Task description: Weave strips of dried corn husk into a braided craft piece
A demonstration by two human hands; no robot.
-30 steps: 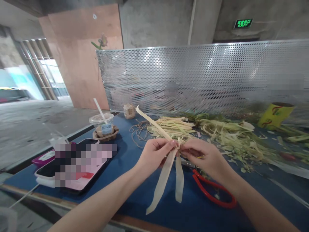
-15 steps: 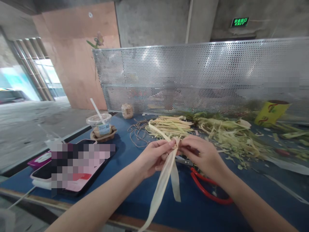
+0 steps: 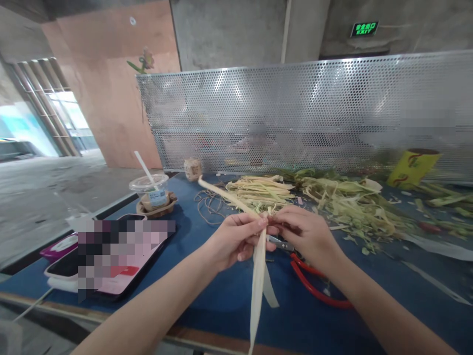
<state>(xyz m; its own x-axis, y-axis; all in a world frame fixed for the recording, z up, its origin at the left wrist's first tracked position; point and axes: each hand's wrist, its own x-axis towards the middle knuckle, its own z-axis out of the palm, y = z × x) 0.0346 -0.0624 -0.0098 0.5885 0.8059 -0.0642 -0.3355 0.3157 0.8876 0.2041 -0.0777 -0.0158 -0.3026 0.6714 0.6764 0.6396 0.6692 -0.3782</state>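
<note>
My left hand (image 3: 242, 234) pinches pale corn husk strips (image 3: 258, 291) between thumb and fingers. One strip hangs down past the table's front edge, while a narrow end points up and left. My right hand (image 3: 305, 231) is closed at the same gathered spot, its fingertips meeting the left ones; the husk between them is mostly covered. Beneath my right hand lie scissors with red handles (image 3: 318, 291), their blades partly hidden. Behind my hands rests a pile of yellowish husk strips (image 3: 258, 190).
Loose green husks (image 3: 347, 202) spread over the blue table (image 3: 207, 305) at right, near a yellow roll (image 3: 414, 167). String (image 3: 209, 204) lies behind my left hand. At left are a lidded cup with straw (image 3: 151, 190) and a tablet (image 3: 148, 266). A perforated metal screen (image 3: 288, 108) stands behind.
The hanging strip has swung from slanting left to nearly straight down. Its upper end now reaches farther up and left. Both hands stay together at the gathered husk.
</note>
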